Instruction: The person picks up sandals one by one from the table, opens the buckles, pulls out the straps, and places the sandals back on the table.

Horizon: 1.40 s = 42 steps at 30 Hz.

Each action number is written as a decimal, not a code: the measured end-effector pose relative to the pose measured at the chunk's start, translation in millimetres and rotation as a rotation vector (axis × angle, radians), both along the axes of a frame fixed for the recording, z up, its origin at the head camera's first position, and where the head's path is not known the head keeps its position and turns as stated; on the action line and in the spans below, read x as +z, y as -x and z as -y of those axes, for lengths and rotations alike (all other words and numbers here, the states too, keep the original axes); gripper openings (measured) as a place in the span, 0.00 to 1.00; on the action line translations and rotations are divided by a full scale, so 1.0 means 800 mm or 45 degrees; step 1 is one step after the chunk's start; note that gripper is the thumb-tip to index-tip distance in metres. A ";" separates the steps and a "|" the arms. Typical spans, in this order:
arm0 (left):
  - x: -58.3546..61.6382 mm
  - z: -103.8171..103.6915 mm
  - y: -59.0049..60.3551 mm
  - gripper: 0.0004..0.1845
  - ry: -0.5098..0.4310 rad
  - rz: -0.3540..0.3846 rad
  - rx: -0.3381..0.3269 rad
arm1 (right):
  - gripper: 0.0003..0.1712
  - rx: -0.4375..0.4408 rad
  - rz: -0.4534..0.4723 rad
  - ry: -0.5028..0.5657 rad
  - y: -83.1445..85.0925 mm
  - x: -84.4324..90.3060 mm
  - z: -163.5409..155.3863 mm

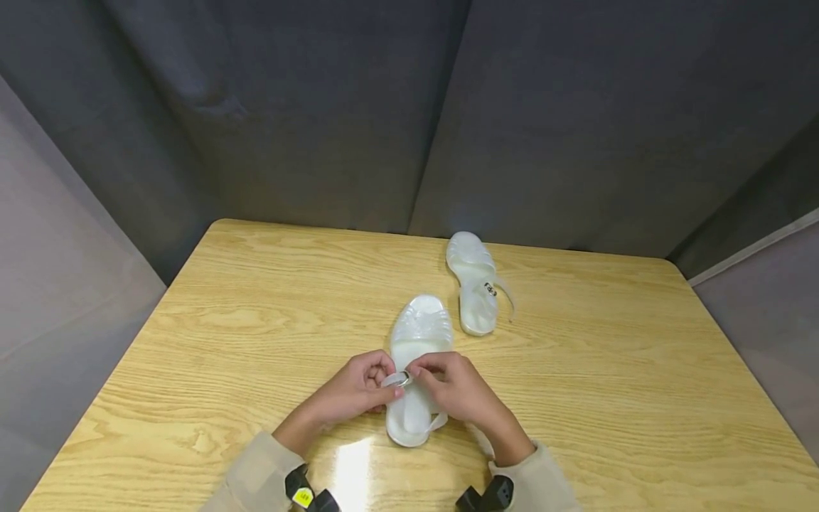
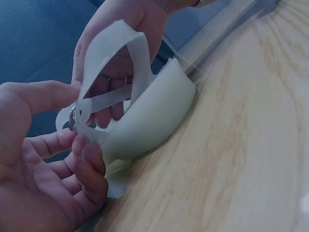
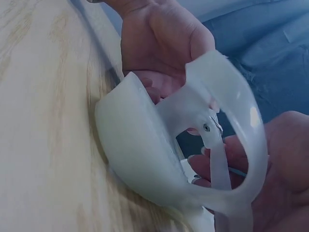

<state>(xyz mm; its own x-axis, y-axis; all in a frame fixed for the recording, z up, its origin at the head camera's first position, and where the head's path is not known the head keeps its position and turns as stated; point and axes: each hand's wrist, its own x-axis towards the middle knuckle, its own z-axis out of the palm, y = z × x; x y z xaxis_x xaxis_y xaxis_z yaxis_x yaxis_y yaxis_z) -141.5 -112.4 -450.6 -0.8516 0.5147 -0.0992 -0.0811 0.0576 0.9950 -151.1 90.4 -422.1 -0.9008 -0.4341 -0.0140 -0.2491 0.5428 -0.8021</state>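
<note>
A translucent white jelly sandal (image 1: 422,321) lies on the table with its toe pointing away and its heel toward me. Its ankle strap (image 3: 251,130) stands up in a loop above the heel. My left hand (image 1: 358,384) pinches the strap beside a small metal buckle (image 1: 404,379), thumb and forefinger at either side of it in the left wrist view. From the other side my right hand (image 1: 459,386) pinches the strap at the buckle with thumb and forefinger. In the right wrist view, a thin strap end (image 3: 219,164) runs down from the buckle area toward the right fingers.
A matching sandal (image 1: 470,259) lies farther back and slightly right, its buckle (image 1: 490,289) showing and its strap sticking out to the right. The wood-grain table (image 1: 256,306) ends at dark curtains (image 1: 320,128) behind. Pale panels (image 1: 57,249) stand at the sides.
</note>
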 end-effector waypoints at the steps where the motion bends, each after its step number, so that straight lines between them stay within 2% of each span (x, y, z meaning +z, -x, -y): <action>1: 0.001 0.000 0.000 0.12 0.003 -0.008 -0.001 | 0.08 0.018 0.011 -0.010 0.000 0.000 0.000; 5: 0.002 0.000 -0.001 0.12 0.007 -0.042 -0.007 | 0.06 0.060 0.068 0.011 0.002 -0.001 0.000; 9: 0.002 -0.002 -0.002 0.12 0.025 -0.066 0.006 | 0.04 0.049 0.096 0.078 0.002 -0.004 0.001; 15: 0.005 -0.009 -0.005 0.11 0.112 -0.141 0.120 | 0.02 0.026 0.090 0.145 0.001 -0.006 0.001; 19: 0.004 -0.013 -0.006 0.12 0.096 -0.131 0.175 | 0.03 0.034 0.086 0.154 0.001 -0.005 0.002; 25: 0.004 -0.018 -0.008 0.11 0.081 -0.082 0.180 | 0.03 0.010 0.072 0.100 0.001 -0.005 0.002; 31: 0.004 -0.019 -0.009 0.11 0.092 -0.077 0.186 | 0.04 -0.024 0.062 0.058 -0.002 -0.007 0.003; 37: -0.002 -0.020 -0.009 0.11 0.050 -0.077 0.164 | 0.05 -0.055 0.027 0.065 -0.005 -0.009 0.002; 42: -0.003 -0.018 -0.007 0.12 0.039 -0.093 0.175 | 0.12 -0.132 0.024 0.081 -0.002 -0.008 0.003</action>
<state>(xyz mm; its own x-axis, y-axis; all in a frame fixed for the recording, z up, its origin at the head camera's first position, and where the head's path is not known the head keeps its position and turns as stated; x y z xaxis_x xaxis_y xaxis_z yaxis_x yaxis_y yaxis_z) -135.6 -97.6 -453.1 -0.9192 0.3907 -0.0485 -0.0180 0.0814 0.9965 -149.7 87.9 -428.6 -0.9408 -0.3390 -0.0065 -0.1789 0.5125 -0.8398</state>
